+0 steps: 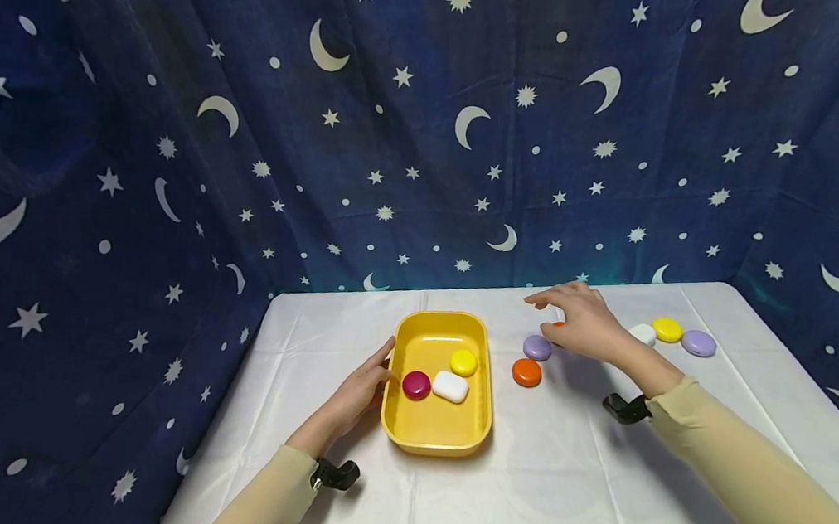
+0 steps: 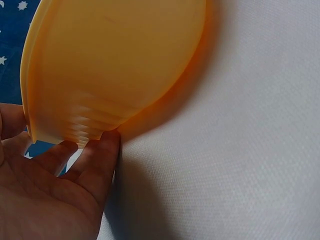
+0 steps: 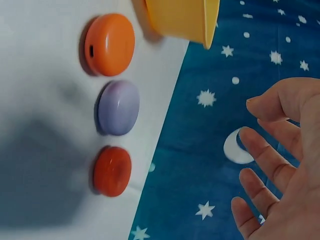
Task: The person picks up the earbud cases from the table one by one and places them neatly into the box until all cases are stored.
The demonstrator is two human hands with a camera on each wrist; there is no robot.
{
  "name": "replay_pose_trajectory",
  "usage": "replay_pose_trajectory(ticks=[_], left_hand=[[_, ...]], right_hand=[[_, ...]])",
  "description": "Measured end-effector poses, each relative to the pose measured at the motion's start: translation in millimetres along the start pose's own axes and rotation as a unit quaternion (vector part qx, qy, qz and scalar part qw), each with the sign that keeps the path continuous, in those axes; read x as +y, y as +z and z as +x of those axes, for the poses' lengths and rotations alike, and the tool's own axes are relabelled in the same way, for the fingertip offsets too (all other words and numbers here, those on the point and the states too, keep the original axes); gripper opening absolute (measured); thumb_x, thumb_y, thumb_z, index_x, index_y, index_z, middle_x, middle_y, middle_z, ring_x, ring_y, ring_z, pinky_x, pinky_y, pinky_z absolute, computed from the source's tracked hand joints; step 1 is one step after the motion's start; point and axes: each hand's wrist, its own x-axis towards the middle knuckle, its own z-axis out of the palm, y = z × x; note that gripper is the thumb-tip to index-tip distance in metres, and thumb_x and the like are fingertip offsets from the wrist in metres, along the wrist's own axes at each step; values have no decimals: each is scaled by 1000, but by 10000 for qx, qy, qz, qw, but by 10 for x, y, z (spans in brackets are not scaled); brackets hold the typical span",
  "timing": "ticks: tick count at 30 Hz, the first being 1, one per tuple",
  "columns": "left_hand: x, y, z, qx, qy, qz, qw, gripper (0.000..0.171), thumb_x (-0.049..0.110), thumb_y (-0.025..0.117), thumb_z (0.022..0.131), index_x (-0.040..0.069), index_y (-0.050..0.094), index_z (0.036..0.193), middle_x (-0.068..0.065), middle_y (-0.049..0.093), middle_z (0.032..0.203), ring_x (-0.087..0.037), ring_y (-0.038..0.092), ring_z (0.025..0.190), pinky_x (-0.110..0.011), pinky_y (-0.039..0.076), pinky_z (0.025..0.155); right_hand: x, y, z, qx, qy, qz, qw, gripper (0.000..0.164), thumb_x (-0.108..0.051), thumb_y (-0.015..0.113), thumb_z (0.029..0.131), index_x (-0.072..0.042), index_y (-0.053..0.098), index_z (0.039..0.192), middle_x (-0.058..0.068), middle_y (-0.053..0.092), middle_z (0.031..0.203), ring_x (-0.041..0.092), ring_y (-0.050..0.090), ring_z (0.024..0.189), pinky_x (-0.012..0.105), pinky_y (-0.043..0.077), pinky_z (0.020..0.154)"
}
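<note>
My left hand [image 1: 357, 394] is at the left side of a yellow rectangular tray [image 1: 441, 441], its fingertips touching the outer wall [image 2: 115, 60]. Inside the tray lie a dark red disc [image 1: 416, 385], a yellow disc [image 1: 462, 363] and a white rounded block [image 1: 449, 387]. My right hand [image 1: 582, 324] hovers above the table, right of the tray, fingers loosely bent and holding nothing. Below it is a red-orange disc [image 3: 113, 171], partly hidden in the head view. Beside that lie a lilac disc [image 3: 119, 107] and an orange disc [image 3: 111, 45] with a small dark slot.
Past my right wrist lie a white piece [image 1: 644, 334], a yellow disc [image 1: 667, 328] and another lilac disc [image 1: 699, 343]. A white cloth covers the table [image 1: 544, 484]. A dark blue curtain [image 1: 408, 130] with moons and stars hangs behind the table's far edge.
</note>
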Motion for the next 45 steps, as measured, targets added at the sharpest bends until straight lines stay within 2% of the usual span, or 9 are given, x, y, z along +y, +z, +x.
replay_pose_trajectory(ticks=[7, 11, 16, 22, 31, 37, 45], left_hand=[[10, -3, 6, 25, 17, 10, 10000, 67, 20, 48, 100, 36, 29, 162, -13, 25, 168, -35, 29, 151, -55, 32, 116], [9, -6, 10, 31, 31, -17, 10000, 67, 20, 49, 100, 36, 29, 162, -13, 24, 168, -36, 27, 151, -56, 31, 116], [4, -4, 11, 22, 35, -18, 10000, 67, 20, 49, 100, 36, 30, 162, -14, 25, 167, -36, 30, 150, -56, 32, 116], [16, 8, -7, 16, -44, 48, 10000, 67, 21, 49, 100, 38, 29, 162, -11, 25, 168, -35, 32, 149, -54, 34, 115], [12, 20, -45, 36, -63, 101, 9999, 67, 22, 50, 100, 38, 29, 162, -12, 26, 167, -36, 32, 149, -55, 34, 115], [18, 16, -66, 57, -68, 95, 9999, 68, 21, 51, 100, 38, 29, 162, -13, 25, 168, -37, 30, 150, -56, 34, 115], [1, 20, -58, 47, -33, 86, 9999, 68, 22, 51, 99, 38, 30, 162, -13, 26, 167, -37, 33, 148, -57, 35, 114]], right_hand=[[159, -78, 4, -40, 428, 447, 9981, 54, -17, 67, 91, -13, 59, 145, 14, 61, 133, 44, 33, 135, 68, 23, 108], [248, -63, 18, -30, 633, 604, 9962, 60, -22, 69, 92, -10, 53, 149, 17, 57, 139, 45, 32, 136, 68, 26, 108], [376, 17, 27, -49, 828, 749, 9937, 69, -24, 71, 92, -8, 46, 154, 22, 52, 145, 46, 34, 132, 67, 29, 107], [548, 211, -16, -207, 1101, 807, 9904, 73, -23, 69, 93, -7, 39, 157, 25, 46, 149, 48, 32, 134, 68, 30, 108], [699, 423, -80, -341, 1298, 676, 9887, 76, -28, 73, 91, -3, 40, 155, 29, 47, 146, 50, 37, 129, 68, 32, 106], [701, 461, -91, -494, 1420, 531, 9872, 78, -28, 74, 90, -1, 40, 155, 30, 49, 143, 50, 41, 127, 67, 36, 106], [731, 487, -114, -429, 1357, 483, 9886, 75, -25, 76, 88, 3, 44, 150, 30, 55, 133, 49, 47, 120, 65, 40, 104]])
